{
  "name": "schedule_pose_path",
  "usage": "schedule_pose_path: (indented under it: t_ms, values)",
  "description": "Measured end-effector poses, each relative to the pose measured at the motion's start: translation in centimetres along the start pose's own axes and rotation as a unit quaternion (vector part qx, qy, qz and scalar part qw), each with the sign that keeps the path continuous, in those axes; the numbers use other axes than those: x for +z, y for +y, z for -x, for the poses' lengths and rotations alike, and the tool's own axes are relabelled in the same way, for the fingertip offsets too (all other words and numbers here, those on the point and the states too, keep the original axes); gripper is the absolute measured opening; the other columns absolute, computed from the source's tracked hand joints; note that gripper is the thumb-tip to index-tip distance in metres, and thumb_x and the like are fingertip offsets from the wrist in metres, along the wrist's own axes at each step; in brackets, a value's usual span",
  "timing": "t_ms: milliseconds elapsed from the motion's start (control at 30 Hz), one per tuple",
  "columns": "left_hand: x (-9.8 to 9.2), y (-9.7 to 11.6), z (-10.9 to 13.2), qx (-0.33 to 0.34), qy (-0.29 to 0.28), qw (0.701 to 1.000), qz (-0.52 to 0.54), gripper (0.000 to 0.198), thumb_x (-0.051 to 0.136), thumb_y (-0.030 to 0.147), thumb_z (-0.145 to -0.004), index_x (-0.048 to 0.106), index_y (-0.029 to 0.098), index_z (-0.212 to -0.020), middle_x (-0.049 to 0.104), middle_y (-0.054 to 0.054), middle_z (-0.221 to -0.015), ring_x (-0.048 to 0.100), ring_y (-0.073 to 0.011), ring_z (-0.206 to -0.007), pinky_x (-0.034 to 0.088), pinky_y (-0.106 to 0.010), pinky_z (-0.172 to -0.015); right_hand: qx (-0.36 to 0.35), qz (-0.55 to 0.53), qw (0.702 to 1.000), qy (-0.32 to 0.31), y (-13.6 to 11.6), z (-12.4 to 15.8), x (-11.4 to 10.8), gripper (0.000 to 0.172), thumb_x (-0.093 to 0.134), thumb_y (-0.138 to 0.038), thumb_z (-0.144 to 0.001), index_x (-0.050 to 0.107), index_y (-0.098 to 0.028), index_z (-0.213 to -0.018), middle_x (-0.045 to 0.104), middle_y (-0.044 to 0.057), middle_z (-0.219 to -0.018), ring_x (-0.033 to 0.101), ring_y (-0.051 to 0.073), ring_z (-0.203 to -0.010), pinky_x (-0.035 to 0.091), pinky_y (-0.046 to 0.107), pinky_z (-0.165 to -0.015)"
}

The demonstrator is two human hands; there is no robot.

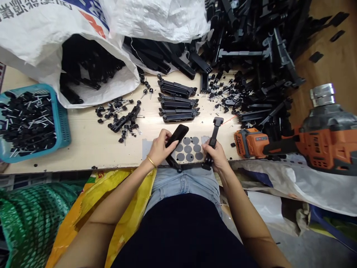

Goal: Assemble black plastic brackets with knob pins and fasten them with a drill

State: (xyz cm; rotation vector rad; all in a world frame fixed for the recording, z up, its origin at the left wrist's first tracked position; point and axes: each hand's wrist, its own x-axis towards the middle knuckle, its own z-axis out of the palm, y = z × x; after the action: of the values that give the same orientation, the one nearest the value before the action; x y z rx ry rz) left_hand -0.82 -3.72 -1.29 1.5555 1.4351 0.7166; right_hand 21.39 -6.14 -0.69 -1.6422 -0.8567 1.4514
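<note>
My left hand (163,147) is closed around a long black plastic arm piece (179,134), which slants up to the right near the bench's front edge. In my right hand (216,154) is a black folding bracket (216,128), held nearly upright with its flat end at the top. Between the hands, several grey round discs (189,149) lie on the bench. Beyond them rests a stack of folded black brackets (178,104). Left of that stack, a black jointed piece (125,119) lies among loose black-headed screws (111,109).
A blue basket (65,126) full of black-headed screws stands at the left. White sacks (36,41) holding black parts lie behind. At the right are an orange cordless impact wrench (320,137), scattered screws (228,89) and a heap of black brackets (251,52).
</note>
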Motion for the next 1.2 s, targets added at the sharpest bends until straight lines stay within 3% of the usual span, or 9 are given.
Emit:
schedule_pose_path:
  t_ms: [133,267,433,500,633,700,833,1000,1200]
  values:
    - [2.8,1.0,2.5,-0.143,-0.069,0.948,0.276,0.047,0.058,0.062,-0.078,0.047,0.022,-0.1,0.054,0.004,-0.07,0.057,-0.0116,-0.05,0.046,-0.024,-0.046,-0.02,0.001,0.998,0.051,-1.1,-0.8,2.2,0.042,0.066,-0.058,-0.071,0.043,-0.023,-0.066,0.039,-0.007,-0.053,0.033,0.009,-0.049,0.029,0.024,-0.047]
    - [5.1,2.0,3.8,-0.172,-0.081,0.918,0.348,0.059,0.075,0.062,-0.065,0.049,0.02,-0.099,0.052,0.007,-0.062,0.047,-0.0074,-0.038,0.04,-0.022,-0.038,-0.115,0.135,0.978,0.111,-1.4,-1.1,4.1,0.042,0.058,-0.059,-0.078,0.045,-0.021,-0.064,0.045,-0.004,-0.059,0.041,0.012,-0.059,0.035,0.025,-0.056]
    - [5.4,1.8,3.6,-0.22,-0.091,0.888,0.393,0.057,0.071,0.063,-0.069,0.048,0.02,-0.099,0.053,0.007,-0.058,0.047,-0.0088,-0.039,0.042,-0.022,-0.039,-0.05,0.006,0.998,-0.026,-1.2,0.3,4.8,0.038,0.064,-0.054,-0.074,0.044,-0.023,-0.066,0.044,-0.005,-0.055,0.043,0.012,-0.052,0.037,0.025,-0.05]
    - [5.2,1.3,3.3,-0.22,-0.074,0.901,0.367,0.051,0.066,0.061,-0.074,0.05,0.02,-0.098,0.054,0.005,-0.06,0.052,-0.0112,-0.046,0.046,-0.024,-0.045,-0.021,-0.053,0.997,-0.061,-1.1,0.8,4.8,0.038,0.067,-0.052,-0.072,0.044,-0.023,-0.063,0.045,-0.005,-0.054,0.044,0.012,-0.05,0.038,0.025,-0.048]
    - [5.0,0.5,3.1,-0.107,-0.031,0.975,0.194,0.035,0.065,0.043,-0.08,0.056,0.019,-0.103,0.066,-0.003,-0.087,0.065,-0.0196,-0.083,0.053,-0.031,-0.075,-0.023,-0.146,0.988,0.039,-1.5,0.7,4.8,0.035,0.067,-0.051,-0.069,0.052,-0.021,-0.06,0.054,-0.002,-0.061,0.051,0.011,-0.058,0.045,0.024,-0.055]
    - [5.0,0.5,3.4,-0.073,-0.045,0.988,0.13,0.03,0.062,0.033,-0.082,0.057,0.019,-0.108,0.068,-0.005,-0.098,0.065,-0.0221,-0.094,0.052,-0.034,-0.084,0.008,-0.175,0.984,0.037,-1.8,0.3,4.7,0.034,0.068,-0.051,-0.066,0.057,-0.02,-0.061,0.061,0.001,-0.067,0.058,0.013,-0.065,0.048,0.025,-0.06]
    - [5.1,1.4,4.0,-0.072,-0.067,0.993,0.063,0.023,0.059,0.025,-0.083,0.058,0.021,-0.106,0.07,-0.004,-0.094,0.067,-0.023,-0.089,0.052,-0.032,-0.079,0.059,-0.165,0.984,-0.022,-2.2,-0.1,4.7,0.036,0.067,-0.054,-0.064,0.06,-0.019,-0.059,0.068,0.006,-0.07,0.064,0.019,-0.068,0.051,0.028,-0.059]
    - [4.9,2.4,4.3,-0.069,-0.073,0.995,0.021,0.025,0.059,0.023,-0.083,0.058,0.021,-0.108,0.07,-0.003,-0.088,0.068,-0.0225,-0.081,0.052,-0.03,-0.073,0.072,-0.204,0.976,-0.017,-2.1,-0.1,4.9,0.041,0.068,-0.051,-0.064,0.043,-0.021,-0.048,0.068,0.006,-0.06,0.067,0.022,-0.064,0.053,0.031,-0.055]
    - [4.4,2.5,4.5,-0.051,-0.068,0.996,0.009,0.021,0.059,0.023,-0.085,0.057,0.021,-0.106,0.068,-0.001,-0.081,0.068,-0.0205,-0.077,0.05,-0.028,-0.069,0.069,-0.185,0.98,-0.025,-2.2,-0.4,4.8,0.044,0.066,-0.055,-0.065,0.041,-0.022,-0.049,0.068,0.006,-0.058,0.068,0.023,-0.062,0.052,0.031,-0.049]
